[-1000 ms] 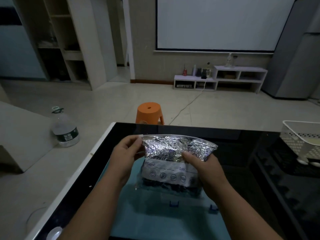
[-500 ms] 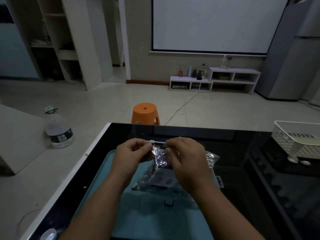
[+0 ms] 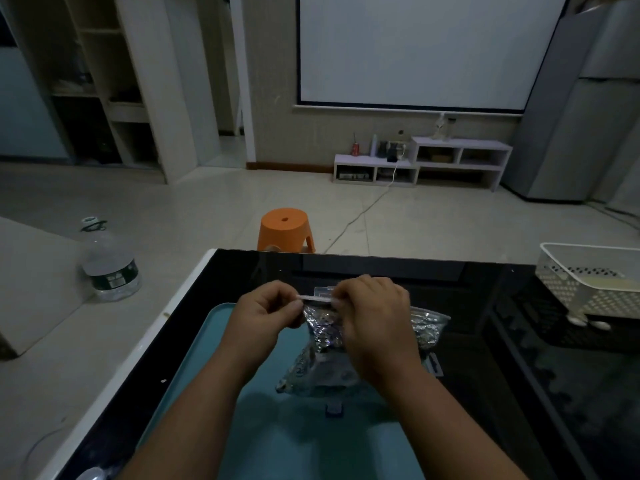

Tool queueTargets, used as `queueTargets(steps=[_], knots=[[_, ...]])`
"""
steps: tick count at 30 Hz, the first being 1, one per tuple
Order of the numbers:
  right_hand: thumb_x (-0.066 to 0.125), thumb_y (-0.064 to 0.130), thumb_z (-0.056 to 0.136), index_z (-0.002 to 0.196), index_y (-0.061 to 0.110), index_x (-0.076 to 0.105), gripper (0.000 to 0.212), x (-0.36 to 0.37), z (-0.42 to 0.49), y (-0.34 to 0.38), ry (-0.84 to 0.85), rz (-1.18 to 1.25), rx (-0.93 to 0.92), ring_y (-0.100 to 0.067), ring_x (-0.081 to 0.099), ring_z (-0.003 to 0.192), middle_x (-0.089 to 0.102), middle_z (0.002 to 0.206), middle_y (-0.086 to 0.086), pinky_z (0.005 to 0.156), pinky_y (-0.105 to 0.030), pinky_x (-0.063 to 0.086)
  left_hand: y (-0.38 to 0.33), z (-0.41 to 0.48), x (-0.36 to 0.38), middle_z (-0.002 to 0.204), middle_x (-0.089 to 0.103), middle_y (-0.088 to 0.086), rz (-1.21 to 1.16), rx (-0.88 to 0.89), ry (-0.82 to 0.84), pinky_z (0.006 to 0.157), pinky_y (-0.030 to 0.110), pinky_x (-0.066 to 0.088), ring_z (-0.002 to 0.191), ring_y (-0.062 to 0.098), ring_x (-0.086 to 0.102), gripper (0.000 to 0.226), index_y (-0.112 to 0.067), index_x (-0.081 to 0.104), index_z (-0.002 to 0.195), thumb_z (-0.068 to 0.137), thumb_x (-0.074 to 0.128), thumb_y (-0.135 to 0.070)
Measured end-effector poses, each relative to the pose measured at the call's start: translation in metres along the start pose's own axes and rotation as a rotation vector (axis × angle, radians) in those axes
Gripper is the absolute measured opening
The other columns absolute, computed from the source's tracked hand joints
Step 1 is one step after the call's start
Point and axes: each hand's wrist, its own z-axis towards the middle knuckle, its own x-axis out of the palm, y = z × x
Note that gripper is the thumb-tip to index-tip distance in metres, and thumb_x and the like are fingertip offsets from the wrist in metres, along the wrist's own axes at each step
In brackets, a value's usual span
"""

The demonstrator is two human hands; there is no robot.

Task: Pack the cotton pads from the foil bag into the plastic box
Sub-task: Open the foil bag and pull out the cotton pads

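Since a second earlier, the left hand (image 3: 266,311) and right hand (image 3: 372,318) had moved up the foil bag (image 3: 323,332), each grip pinching its zip strip (image 3: 315,298) above the teal tray (image 3: 298,441) (opening seemed next).

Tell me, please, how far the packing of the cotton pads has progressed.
Done: nothing is packed; the foil bag looks unopened. In hand: the left hand and right hand pinch its white zip strip, apparently to open it. Left: opening it, then packing every pad; none is visible.
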Motion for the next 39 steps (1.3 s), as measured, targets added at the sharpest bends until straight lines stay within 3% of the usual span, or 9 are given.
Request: queueTargets(steps=[4, 8, 14, 18, 23, 26, 30, 34, 39], knots=[[0.059, 0.022, 0.092, 0.089, 0.026, 0.062, 0.006, -0.005, 0.002, -0.011, -0.030, -0.023, 0.057, -0.013, 0.046, 0.086, 0.055, 0.088, 0.012, 0.083, -0.032, 0.029, 0.003, 0.009, -0.014, 0.075, 0.061, 0.005, -0.150, -0.024, -0.064, 0.071, 0.031, 0.051, 0.071, 0.017, 0.058, 0.031, -0.018, 0.062, 0.070, 0.093, 0.052, 0.001], [0.058, 0.022, 0.093, 0.087, 0.026, 0.060, 0.008, -0.009, 0.005, -0.019, -0.062, -0.025, 0.120, -0.015, 0.046, 0.086, 0.054, 0.086, 0.010, 0.083, -0.034, 0.030, 0.001, 0.015, -0.024, 0.070, 0.057, 0.001, -0.371, -0.106, -0.193, 0.051, 0.023, 0.042, 0.058, 0.013, 0.047, 0.030, -0.017, 0.052, 0.075, 0.099, 0.042, -0.002], [0.054, 0.022, 0.095, 0.087, 0.025, 0.058, 0.010, -0.020, 0.008, -0.034, -0.088, 0.002, 0.224, -0.014, 0.045, 0.085, 0.053, 0.088, 0.009, 0.077, -0.031, 0.030, -0.001, 0.022, -0.038, 0.080, 0.055, 0.008, -0.495, -0.118, -0.420, 0.062, 0.032, 0.042, 0.068, 0.019, 0.051, 0.030, -0.021, 0.048, 0.078, 0.100, 0.041, -0.003], [0.046, 0.038, 0.099, 0.083, 0.024, 0.059, 0.025, -0.016, 0.010, -0.028, -0.111, 0.363, 0.394, -0.012, 0.050, 0.075, 0.053, 0.085, 0.003, 0.063, -0.027, 0.036, -0.006, 0.021, -0.034, 0.079, 0.052, 0.007, -0.508, -0.102, -0.474, 0.063, 0.032, 0.043, 0.067, 0.018, 0.050, 0.029, -0.023, 0.047, 0.080, 0.102, 0.040, -0.005], [0.023, 0.073, 0.090, 0.112, 0.027, 0.060, 0.063, -0.018, 0.006, -0.032, 0.403, 0.838, 1.013, -0.011, 0.041, 0.051, 0.061, 0.066, -0.006, 0.046, -0.023, 0.030, -0.011, 0.019, -0.033, 0.079, 0.053, 0.004, -0.537, -0.054, -0.486, 0.056, 0.026, 0.048, 0.066, 0.015, 0.051, 0.028, -0.022, 0.046, 0.081, 0.103, 0.038, -0.007], [0.026, 0.079, 0.086, 0.118, 0.031, 0.056, 0.064, -0.011, -0.001, -0.030, 0.650, 1.026, 1.093, -0.014, 0.049, 0.050, 0.074, 0.085, -0.020, 0.045, -0.023, 0.038, -0.010, 0.018, -0.032, 0.076, 0.056, 0.003, -0.573, -0.041, -0.451, 0.052, 0.021, 0.051, 0.062, 0.012, 0.054, 0.027, -0.022, 0.047, 0.081, 0.102, 0.038, -0.007], [0.038, 0.056, 0.098, 0.123, 0.015, 0.058, 0.052, -0.009, -0.001, -0.023, 0.696, 1.174, 1.131, -0.027, 0.069, 0.075, 0.074, 0.099, -0.021, 0.059, -0.031, 0.055, -0.009, 0.016, -0.031, 0.074, 0.061, 0.003, -0.588, -0.038, -0.321, 0.061, 0.029, 0.050, 0.064, 0.016, 0.057, 0.028, -0.020, 0.051, 0.079, 0.101, 0.039, -0.007], [0.048, 0.056, 0.094, 0.117, 0.012, 0.065, 0.052, -0.007, -0.001, -0.022, 0.610, 1.337, 1.181, -0.038, 0.070, 0.098, 0.071, 0.107, -0.025, 0.074, -0.040, 0.060, -0.008, 0.014, -0.035, 0.072, 0.063, 0.001, -0.526, -0.019, -0.261, 0.060, 0.021, 0.046, 0.065, 0.012, 0.058, 0.029, -0.015, 0.053, 0.079, 0.099, 0.036, -0.003], [0.056, 0.008, 0.093, 0.107, -0.005, 0.069, 0.023, -0.007, -0.002, -0.013, 0.511, 1.494, 1.188, -0.039, 0.068, 0.102, 0.070, 0.105, -0.028, 0.083, -0.047, 0.058, -0.010, 0.014, -0.046, 0.072, 0.061, 0.001, -0.501, -0.011, -0.249, 0.062, 0.024, 0.041, 0.066, 0.013, 0.055, 0.028, -0.014, 0.056, 0.080, 0.098, 0.038, -0.004]])
